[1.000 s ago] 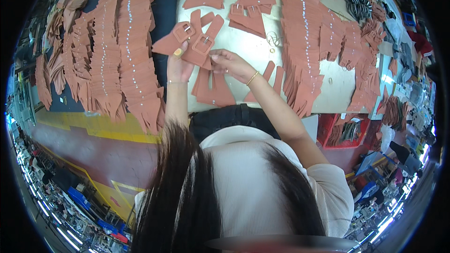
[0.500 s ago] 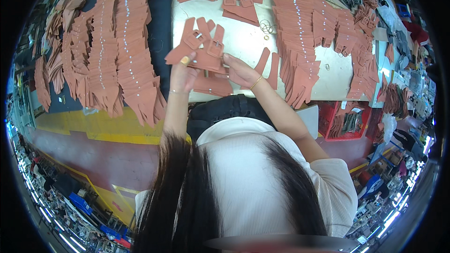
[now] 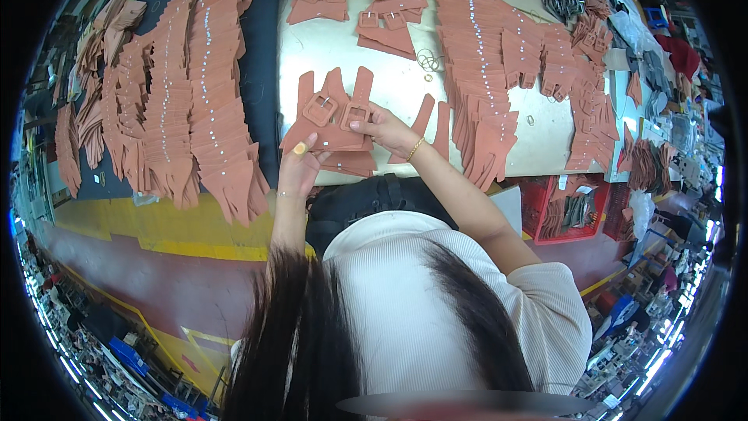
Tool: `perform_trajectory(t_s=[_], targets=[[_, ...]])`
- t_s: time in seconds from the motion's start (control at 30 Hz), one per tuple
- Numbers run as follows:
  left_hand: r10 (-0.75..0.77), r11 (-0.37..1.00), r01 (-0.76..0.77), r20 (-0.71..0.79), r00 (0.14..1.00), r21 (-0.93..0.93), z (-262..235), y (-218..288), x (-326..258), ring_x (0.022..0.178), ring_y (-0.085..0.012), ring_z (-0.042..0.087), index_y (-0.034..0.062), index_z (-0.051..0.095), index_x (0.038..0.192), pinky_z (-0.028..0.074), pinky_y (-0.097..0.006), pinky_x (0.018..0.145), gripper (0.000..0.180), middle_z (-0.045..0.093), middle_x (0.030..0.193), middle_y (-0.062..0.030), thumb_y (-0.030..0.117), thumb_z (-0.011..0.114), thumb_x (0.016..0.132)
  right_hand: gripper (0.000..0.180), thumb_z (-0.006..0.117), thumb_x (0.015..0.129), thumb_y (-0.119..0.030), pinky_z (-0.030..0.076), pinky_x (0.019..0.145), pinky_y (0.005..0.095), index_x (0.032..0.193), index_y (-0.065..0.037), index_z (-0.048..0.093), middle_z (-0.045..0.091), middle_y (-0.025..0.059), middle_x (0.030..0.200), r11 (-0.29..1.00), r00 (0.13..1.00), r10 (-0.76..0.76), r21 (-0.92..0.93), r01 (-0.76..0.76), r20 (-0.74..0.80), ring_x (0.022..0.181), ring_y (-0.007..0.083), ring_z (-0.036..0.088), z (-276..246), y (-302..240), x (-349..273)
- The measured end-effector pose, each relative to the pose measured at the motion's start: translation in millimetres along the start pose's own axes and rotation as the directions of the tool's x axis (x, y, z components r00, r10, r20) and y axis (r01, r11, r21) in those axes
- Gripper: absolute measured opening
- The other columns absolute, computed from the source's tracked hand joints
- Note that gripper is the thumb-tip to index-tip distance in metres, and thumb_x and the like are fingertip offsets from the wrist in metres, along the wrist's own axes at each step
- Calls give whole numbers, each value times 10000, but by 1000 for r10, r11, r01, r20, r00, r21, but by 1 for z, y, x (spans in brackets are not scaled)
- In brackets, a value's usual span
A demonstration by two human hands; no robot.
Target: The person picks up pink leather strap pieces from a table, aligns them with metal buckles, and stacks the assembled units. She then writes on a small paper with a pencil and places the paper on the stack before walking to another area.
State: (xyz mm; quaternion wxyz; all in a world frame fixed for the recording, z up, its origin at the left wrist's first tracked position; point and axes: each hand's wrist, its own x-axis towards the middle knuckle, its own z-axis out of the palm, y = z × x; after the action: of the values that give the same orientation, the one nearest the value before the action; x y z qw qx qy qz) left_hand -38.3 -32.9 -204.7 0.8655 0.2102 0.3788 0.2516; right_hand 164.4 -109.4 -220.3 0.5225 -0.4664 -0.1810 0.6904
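Observation:
Above the near edge of the table, I hold a salmon-coloured leather piece with buckled straps between both hands. Its strap ends point away from me. My left hand pinches the lower left corner, with a yellow wrap on the thumb. My right hand grips the right side, its thumb on the covered right buckle. The covered left buckle is free of my fingers. Beneath the held piece lies another salmon piece, partly hidden. Two loose straps lie beside my right wrist.
Long overlapping rows of salmon pieces cover the dark left surface; more rows lie to the right. Buckled pieces sit at the far middle, near thin rings. A red crate stands below the table's right side.
My right hand has shifted from the piece's lower right edge up onto the right buckle. The straps now spread more upright. The whole view has shifted slightly.

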Motion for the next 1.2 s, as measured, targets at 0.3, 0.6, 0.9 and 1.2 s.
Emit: perform_trajectory(t_s=[0.3, 0.6, 0.9, 1.2], targets=[[-196, 967, 209, -97, 976, 145, -9, -1, 17, 1020, -238, 626, 40, 443, 1320, 538, -387, 872, 418, 578, 1203, -104, 106, 554, 922, 441, 609, 913, -103, 428, 981, 289, 1315, -17, 447, 564, 60, 1235, 985, 988, 127, -109, -136, -85, 1121, 130, 538, -18, 0, -2], [-295, 939, 311, -116, 948, 149, -36, -21, 26, 992, -257, 635, 26, 440, 1304, 542, -388, 876, 400, 579, 1179, -124, 109, 557, 931, 331, 620, 898, -131, 493, 794, 272, 1192, -15, 521, 614, 57, 1053, 973, 984, 157, -160, -168, -81, 906, 116, 588, -45, 31, 10], [-420, 884, 451, -215, 882, 125, -57, -25, 35, 1047, -308, 610, 37, 411, 1304, 528, -425, 898, 427, 549, 1218, -165, 271, 516, 962, 211, 613, 913, -189, 396, 522, 220, 1067, -57, 555, 573, -15, 826, 915, 915, 360, -125, -385, -182, 594, 55, 442, -55, 56, 15], [-321, 887, 287, 36, 947, 361, -26, 18, 50, 1092, -249, 600, 63, 380, 1343, 570, -384, 836, 436, 532, 1279, -109, 161, 539, 949, 274, 590, 924, -125, 437, 829, 248, 1184, -56, 539, 596, -12, 1020, 985, 998, 52, -162, -59, -44, 913, 77, 534, -49, 1, 18]])
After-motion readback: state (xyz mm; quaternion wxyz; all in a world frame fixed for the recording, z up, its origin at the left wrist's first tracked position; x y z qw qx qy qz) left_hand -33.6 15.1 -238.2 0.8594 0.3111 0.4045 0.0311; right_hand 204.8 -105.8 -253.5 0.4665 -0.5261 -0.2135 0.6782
